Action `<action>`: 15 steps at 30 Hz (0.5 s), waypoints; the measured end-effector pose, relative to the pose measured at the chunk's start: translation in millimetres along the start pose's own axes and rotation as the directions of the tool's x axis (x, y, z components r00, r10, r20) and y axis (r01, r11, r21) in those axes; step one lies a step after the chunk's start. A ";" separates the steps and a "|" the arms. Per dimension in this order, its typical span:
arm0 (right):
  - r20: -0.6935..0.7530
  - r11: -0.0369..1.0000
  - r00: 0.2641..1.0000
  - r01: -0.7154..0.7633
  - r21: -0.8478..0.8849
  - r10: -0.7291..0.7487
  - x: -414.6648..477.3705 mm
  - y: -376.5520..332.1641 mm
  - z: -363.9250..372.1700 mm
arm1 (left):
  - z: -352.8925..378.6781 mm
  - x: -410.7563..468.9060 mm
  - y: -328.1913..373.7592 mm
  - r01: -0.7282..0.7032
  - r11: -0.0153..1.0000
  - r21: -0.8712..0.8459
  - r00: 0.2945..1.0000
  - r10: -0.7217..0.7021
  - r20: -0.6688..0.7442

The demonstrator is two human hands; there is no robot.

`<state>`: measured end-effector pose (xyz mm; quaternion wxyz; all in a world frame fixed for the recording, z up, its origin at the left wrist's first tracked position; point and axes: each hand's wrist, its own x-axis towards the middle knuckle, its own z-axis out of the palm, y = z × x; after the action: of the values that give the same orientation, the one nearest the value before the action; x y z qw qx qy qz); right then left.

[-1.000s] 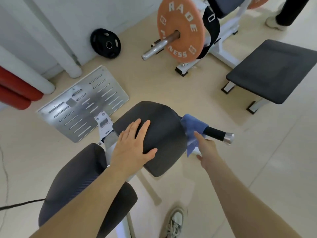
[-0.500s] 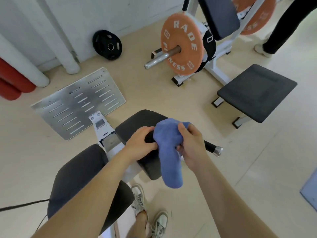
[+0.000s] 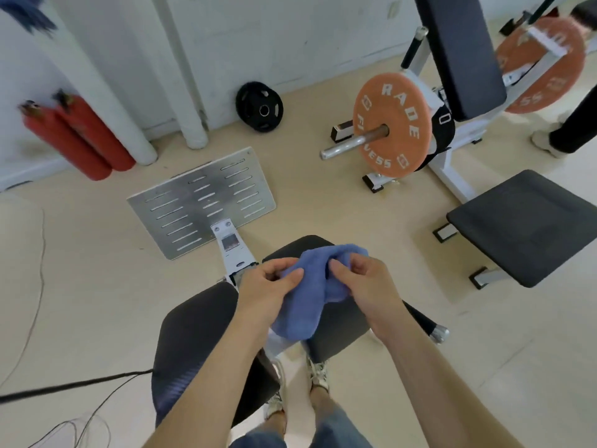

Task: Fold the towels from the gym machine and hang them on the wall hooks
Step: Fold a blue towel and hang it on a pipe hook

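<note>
A blue towel (image 3: pixel 307 299) hangs bunched between both hands, above the black pads of the gym machine (image 3: pixel 193 334). My left hand (image 3: pixel 268 286) pinches its upper left part. Gripping the upper right part is my right hand (image 3: pixel 365 286). The towel's lower end droops toward the gap between the two pads. The machine's black handle with a chrome end cap (image 3: pixel 436 333) sticks out to the right, bare. At the top left corner a blurred blue shape (image 3: pixel 26 11) shows against the white wall; I cannot tell what it is.
A slotted metal footplate (image 3: pixel 200 198) lies ahead on the floor. Two red extinguishers (image 3: pixel 77 137) and white pipes stand at the wall. An orange weight plate (image 3: pixel 392 124) on a bar and a black bench seat (image 3: pixel 526 227) are on the right. Cables cross the floor at left. Another person's leg (image 3: pixel 571 127) is far right.
My right hand pulled the towel off the machine's handle. My left hand left the pad and took hold of the towel. The view tilted up toward the wall.
</note>
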<state>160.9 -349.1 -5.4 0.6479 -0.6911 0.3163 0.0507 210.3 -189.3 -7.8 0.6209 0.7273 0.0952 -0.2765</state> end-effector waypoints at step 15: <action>0.860 0.908 0.436 0.412 0.071 -0.265 0.5 -225.9 -45.3 | -14.2 -41.8 192.8 -0.510 0.858 -0.063 0.790 0.496 0.360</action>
<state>259.5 -400.2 196.5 0.6608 -0.6704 -0.1939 0.2762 272.6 -207.8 179.0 0.6650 0.6736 -0.2232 -0.2328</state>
